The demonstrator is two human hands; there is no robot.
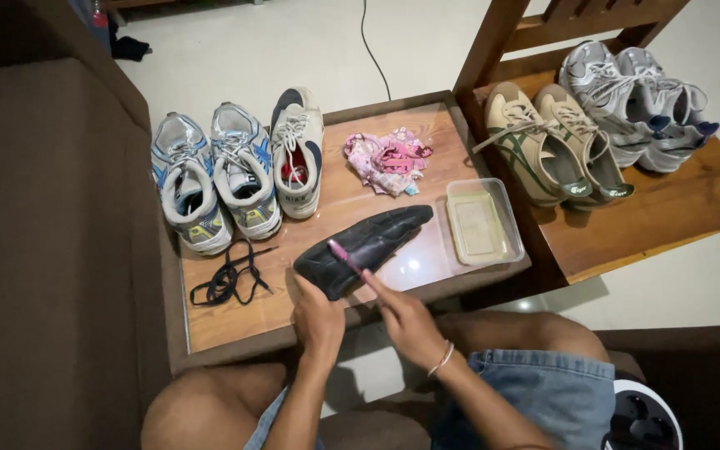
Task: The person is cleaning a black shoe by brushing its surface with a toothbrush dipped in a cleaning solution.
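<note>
Head view: I look down on a small wooden desk (327,208) in front of my knees.
Left hand (318,321): closed around the near end of a black insole (364,247), thumb on top, holding it tilted up off the desk.
Right hand (406,321): fingers closed on a pink toothbrush (345,256); its head touches the insole's upper face near the left hand.
Insole position: near edge of the desk, running from lower left to upper right, far end close to the plastic tub.
Plastic tub (483,223): clear, rectangular, at the right edge of the desk, just beside the insole's far end.
Cloth (387,160): crumpled pink patterned piece, at the back of the desk, apart from the insole.
Shoes on desk: a grey and blue pair (214,179) at the back left; a single white and navy shoe (297,150) just beside them.
Black lace (231,279): loose, coiled on the desk left of the left hand.
Chair (652,208): wooden, right of the desk, carrying a beige pair (556,146) and a grey pair (639,100).
</note>
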